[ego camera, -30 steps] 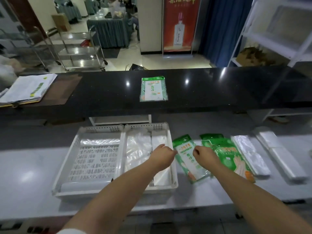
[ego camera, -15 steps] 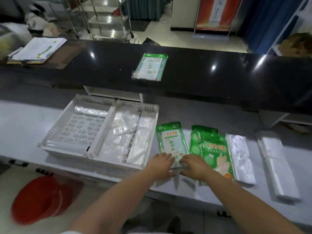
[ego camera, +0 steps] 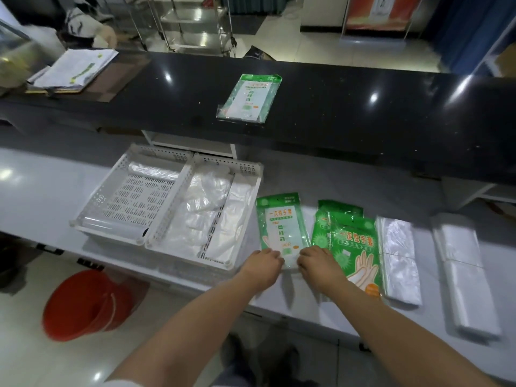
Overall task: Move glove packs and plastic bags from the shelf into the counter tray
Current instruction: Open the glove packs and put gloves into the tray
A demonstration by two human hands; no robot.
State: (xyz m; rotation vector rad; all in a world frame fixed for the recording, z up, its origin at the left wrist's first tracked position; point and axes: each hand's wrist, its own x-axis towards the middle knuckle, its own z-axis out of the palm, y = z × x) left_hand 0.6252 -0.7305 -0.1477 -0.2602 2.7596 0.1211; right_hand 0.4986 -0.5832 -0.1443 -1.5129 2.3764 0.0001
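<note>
Evidently mid-pickup: left hand (ego camera: 264, 265) and right hand (ego camera: 317, 261), fingers curled, pinch the near edge of glove pack (ego camera: 282, 224), flat on shelf (ego camera: 42, 196) at 3 o'clock of tray (ego camera: 223, 161); two-handed probably because the film is limp.

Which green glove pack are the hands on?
The pack beside the tray; left hand and right hand touch it. Stacked packs lie farther right, another pack on the black counter.

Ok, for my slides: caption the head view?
Left hand and right hand hold the near end of a green glove pack beside the white tray.
</note>
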